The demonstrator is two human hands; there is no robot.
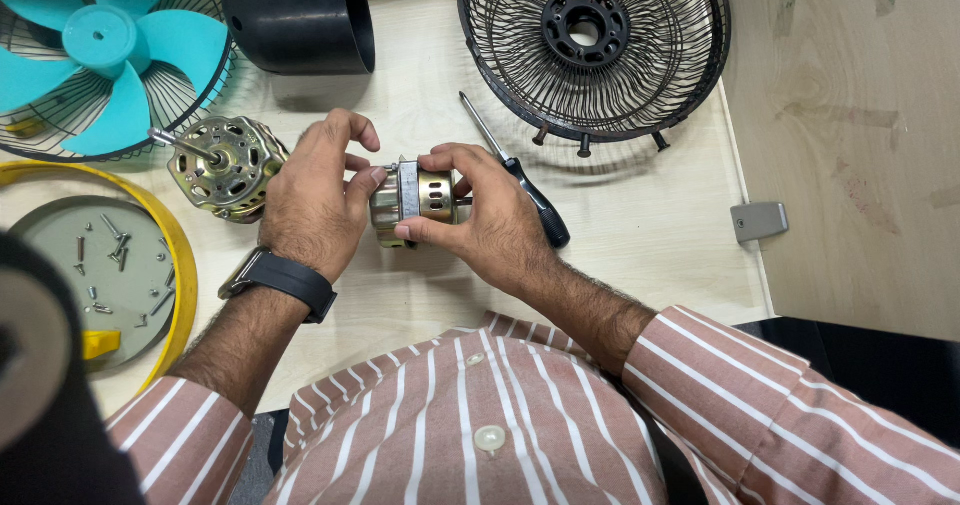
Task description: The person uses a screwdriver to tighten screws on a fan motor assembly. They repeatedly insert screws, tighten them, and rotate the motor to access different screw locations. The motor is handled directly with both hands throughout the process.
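While gripped — screwdriver just behind.

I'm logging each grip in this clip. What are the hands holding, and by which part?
Both hands hold one small metal motor: left hand on its left end, right hand around its right end.

A pale wooden desk is seen from above. On it are laid a black wire fan guard, a black-handled screwdriver, a black cylindrical housing and a brass-coloured motor with its shaft up. At the left edge are placed a second guard bearing a teal fan blade, and a yellow-rimmed tray of screws.
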